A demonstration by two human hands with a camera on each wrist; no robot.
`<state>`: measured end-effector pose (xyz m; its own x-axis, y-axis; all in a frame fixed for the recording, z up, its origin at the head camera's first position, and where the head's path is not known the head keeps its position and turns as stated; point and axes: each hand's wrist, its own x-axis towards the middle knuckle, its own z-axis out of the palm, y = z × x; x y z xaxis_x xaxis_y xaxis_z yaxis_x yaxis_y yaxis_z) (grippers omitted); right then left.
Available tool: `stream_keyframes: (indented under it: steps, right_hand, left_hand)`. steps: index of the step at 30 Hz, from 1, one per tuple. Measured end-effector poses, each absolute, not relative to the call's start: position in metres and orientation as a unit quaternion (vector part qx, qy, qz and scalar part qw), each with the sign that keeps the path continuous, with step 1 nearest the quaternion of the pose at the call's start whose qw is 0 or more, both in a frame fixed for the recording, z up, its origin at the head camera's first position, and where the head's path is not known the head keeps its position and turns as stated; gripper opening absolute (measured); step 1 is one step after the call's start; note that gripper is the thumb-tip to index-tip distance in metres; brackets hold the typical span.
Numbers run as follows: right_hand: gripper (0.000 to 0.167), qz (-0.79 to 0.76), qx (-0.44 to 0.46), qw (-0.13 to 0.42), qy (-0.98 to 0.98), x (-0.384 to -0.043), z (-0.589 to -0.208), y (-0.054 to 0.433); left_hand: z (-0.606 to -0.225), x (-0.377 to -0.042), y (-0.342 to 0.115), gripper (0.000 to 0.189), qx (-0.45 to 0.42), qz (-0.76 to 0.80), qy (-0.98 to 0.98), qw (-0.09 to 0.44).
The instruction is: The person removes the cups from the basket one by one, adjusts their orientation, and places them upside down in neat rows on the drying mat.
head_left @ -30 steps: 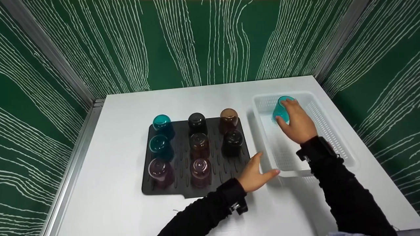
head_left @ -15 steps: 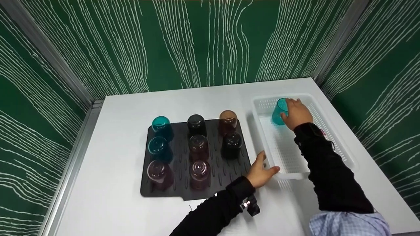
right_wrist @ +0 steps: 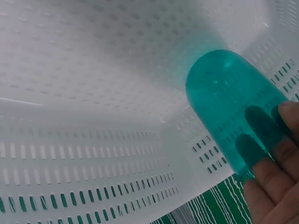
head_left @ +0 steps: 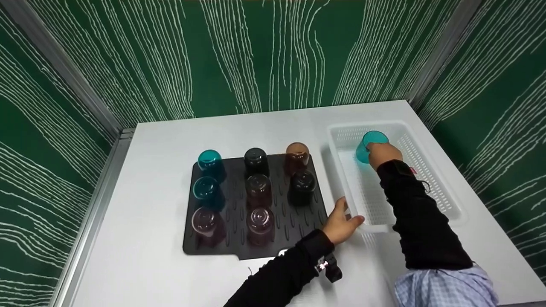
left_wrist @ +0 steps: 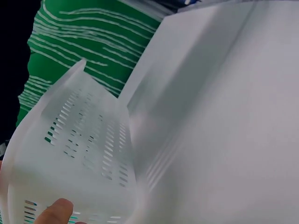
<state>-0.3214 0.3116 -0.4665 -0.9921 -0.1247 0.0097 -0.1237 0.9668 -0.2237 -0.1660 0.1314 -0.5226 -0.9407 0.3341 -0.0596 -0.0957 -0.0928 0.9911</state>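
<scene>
In the head view, the white perforated plastic basket [head_left: 337, 170] stands at the right with a translucent teal cup [head_left: 364, 152] in its far end. My right hand [head_left: 384, 154] grips that cup near its rim. The right wrist view shows the cup [right_wrist: 229, 98] tilted over the basket floor, with fingertips showing through its teal wall. My left hand [head_left: 340, 224] holds the basket's near left corner, the thumb at the rim. In the left wrist view, a finger [left_wrist: 57, 212] lies against the basket's slotted outer wall [left_wrist: 88, 135].
Left of the basket, a dark ridged drying mat [head_left: 234, 230] bears several upturned cups: teal [head_left: 209, 161], grey [head_left: 256, 160], amber [head_left: 297, 154], black [head_left: 302, 183] and purple [head_left: 261, 221]. All stand on a white table [head_left: 140, 204] between green walls with white lines.
My right hand has come down onto the teal cup and closed on its rim; the cup now leans toward me. My left hand has shifted slightly right and taken hold of the basket corner.
</scene>
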Motion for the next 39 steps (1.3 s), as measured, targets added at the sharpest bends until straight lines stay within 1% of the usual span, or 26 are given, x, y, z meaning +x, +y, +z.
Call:
stream_keyframes:
  steps: [4,9,14,16,20,26,31,35,37,39]
  right_hand:
    - [0.019,-0.09,-0.059,0.019,0.994,-0.319,-0.469,0.313]
    - [0.019,-0.075,-0.061,0.036,0.995,-0.318,-0.468,0.318]
    - [0.014,-0.099,-0.054,0.039,0.993,-0.315,-0.465,0.325]
    - [0.014,-0.115,-0.051,0.032,0.992,-0.313,-0.463,0.326]
    - [0.016,-0.152,-0.055,-0.003,0.987,-0.305,-0.455,0.324]
    - [0.019,-0.247,-0.072,-0.077,0.963,-0.281,-0.44,0.31]
    - [0.017,-0.317,-0.089,-0.14,0.934,-0.249,-0.432,0.297]
    - [0.012,-0.346,-0.106,-0.207,0.909,-0.219,-0.433,0.284]
    - [0.01,-0.358,-0.116,-0.234,0.897,-0.205,-0.436,0.277]
    - [0.008,-0.368,-0.126,-0.252,0.886,-0.193,-0.44,0.27]
  left_hand:
    - [-0.521,-0.164,0.131,0.066,0.085,0.732,0.659,0.152]
    - [-0.52,-0.163,0.131,0.068,0.072,0.712,0.682,0.152]
    - [-0.52,-0.163,0.133,0.065,0.069,0.711,0.685,0.146]
    - [-0.52,-0.163,0.133,0.064,0.07,0.715,0.68,0.145]
    - [-0.52,-0.163,0.133,0.063,0.071,0.727,0.667,0.146]
    - [-0.52,-0.163,0.131,0.061,0.062,0.724,0.671,0.148]
    - [-0.521,-0.163,0.132,0.062,0.06,0.734,0.66,0.15]
    - [-0.523,-0.163,0.131,0.064,0.062,0.756,0.633,0.153]
    - [-0.523,-0.164,0.13,0.067,0.056,0.757,0.633,0.151]
    - [-0.523,-0.165,0.127,0.073,0.046,0.751,0.641,0.152]
